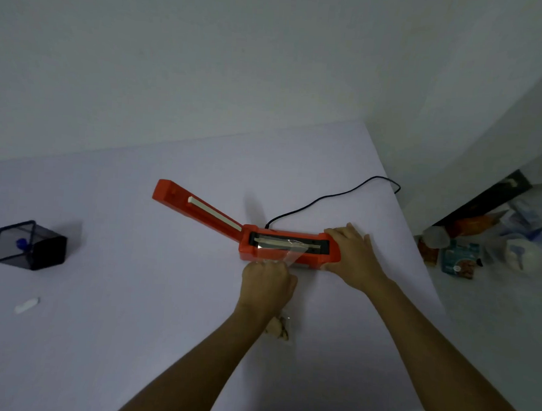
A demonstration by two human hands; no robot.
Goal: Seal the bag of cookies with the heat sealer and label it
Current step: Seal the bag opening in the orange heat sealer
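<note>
orange heat sealer [288,248], black cord [333,197], white table [131,323]

The sealer [289,248] is orange-red, lying flat with its lid arm [197,206] swung up and open to the left, a pale strip along its underside. A black cord [333,196] runs from the sealer's back. The clear bag [281,253] lies with its open end across the sealer's black heating bar; cookies [280,328] sit at its near end. A small white label [27,305] lies far left of the sealer.

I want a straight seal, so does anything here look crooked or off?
Yes: the clear bag mouth lies at a slant across the sealing strip of the open heat sealer, not square to it.
</note>
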